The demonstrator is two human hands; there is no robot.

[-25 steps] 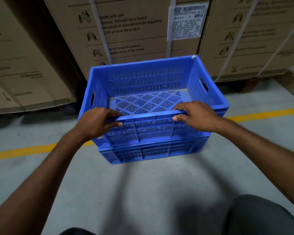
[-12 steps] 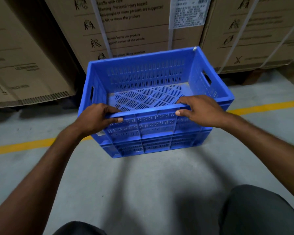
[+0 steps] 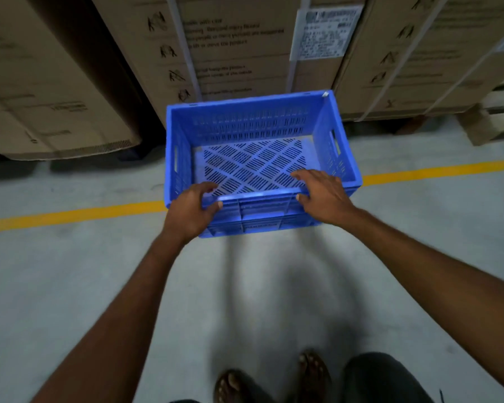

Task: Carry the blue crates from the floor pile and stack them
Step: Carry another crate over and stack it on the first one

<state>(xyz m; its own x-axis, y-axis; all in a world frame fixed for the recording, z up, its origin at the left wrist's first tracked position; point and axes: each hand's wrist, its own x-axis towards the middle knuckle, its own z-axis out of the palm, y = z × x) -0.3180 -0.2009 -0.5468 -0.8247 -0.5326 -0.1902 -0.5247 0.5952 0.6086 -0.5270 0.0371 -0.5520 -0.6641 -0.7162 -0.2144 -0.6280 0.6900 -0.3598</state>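
The blue crate (image 3: 256,158) is gripped at its near rim by the left hand (image 3: 191,209) and right hand (image 3: 323,196) (fingers curled inside, thumbs outside), above the yellow floor line (image 3: 70,213).

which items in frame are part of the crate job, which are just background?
Job:
- blue crate
- left hand and right hand, both gripping its near rim

Background:
- strapped cardboard boxes
- white shipping label
- yellow floor line
- wooden pallet
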